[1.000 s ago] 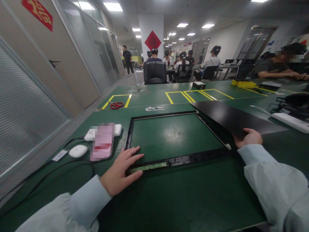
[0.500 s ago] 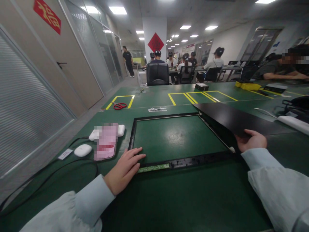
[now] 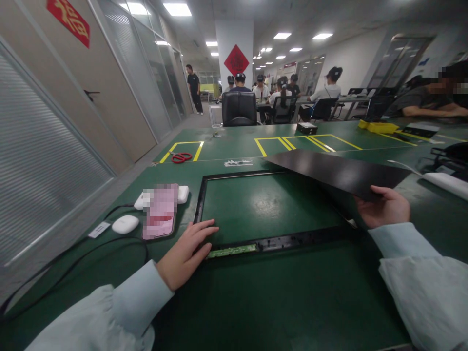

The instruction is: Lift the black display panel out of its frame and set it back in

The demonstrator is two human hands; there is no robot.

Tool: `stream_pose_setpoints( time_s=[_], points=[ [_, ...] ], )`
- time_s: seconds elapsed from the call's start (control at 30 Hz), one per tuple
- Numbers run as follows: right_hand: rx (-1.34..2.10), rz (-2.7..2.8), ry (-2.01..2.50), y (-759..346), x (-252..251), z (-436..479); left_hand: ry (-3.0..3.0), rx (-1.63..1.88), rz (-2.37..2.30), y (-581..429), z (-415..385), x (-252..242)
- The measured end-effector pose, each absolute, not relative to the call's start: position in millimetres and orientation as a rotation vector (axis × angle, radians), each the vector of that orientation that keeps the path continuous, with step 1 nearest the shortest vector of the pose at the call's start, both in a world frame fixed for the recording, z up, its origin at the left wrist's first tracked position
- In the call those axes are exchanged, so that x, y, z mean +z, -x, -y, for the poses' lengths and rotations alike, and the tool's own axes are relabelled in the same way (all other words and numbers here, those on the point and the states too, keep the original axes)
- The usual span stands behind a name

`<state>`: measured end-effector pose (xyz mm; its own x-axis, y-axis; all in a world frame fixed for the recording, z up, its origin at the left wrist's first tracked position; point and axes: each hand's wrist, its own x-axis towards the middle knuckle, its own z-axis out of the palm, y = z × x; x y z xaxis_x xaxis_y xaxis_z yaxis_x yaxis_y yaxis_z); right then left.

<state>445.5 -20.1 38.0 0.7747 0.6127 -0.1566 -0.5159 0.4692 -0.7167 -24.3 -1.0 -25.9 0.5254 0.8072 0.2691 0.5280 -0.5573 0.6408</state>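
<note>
A black rectangular frame (image 3: 302, 239) lies flat on the green table (image 3: 292, 302), with a green circuit board strip (image 3: 234, 250) along its near left edge. My left hand (image 3: 188, 253) rests on the frame's near left corner, fingers spread. My right hand (image 3: 385, 207) grips the near edge of a thin black panel (image 3: 336, 170), thumb on top and fingers underneath. The panel is tilted and raised over the right side of the frame, hiding that side's far part. Whether its far left corner touches the frame I cannot tell.
Left of the frame are a pink phone (image 3: 161, 214), a white rounded case (image 3: 125, 224) and black cables. Red scissors (image 3: 181, 157) and small white scraps (image 3: 238, 163) lie beyond it. A white bar (image 3: 448, 186) sits at right. Several people work farther back.
My right hand has brought the black panel leftward, so it covers more of the frame's far right corner. My left hand stays at its corner. The view has shifted slightly.
</note>
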Motion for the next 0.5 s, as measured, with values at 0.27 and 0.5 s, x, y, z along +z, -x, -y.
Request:
stream_pose_setpoints(
  time_s=[0.27,0.5],
  points=[
    [0.782,0.174,0.805,-437.1,48.0,27.1,-1.811,1.056,-1.194,23.8,-6.2,-9.5],
    [0.803,0.396,1.172,-452.7,34.0,35.9,-1.032,1.231,-1.151,8.4,-0.1,13.2]
  ],
)
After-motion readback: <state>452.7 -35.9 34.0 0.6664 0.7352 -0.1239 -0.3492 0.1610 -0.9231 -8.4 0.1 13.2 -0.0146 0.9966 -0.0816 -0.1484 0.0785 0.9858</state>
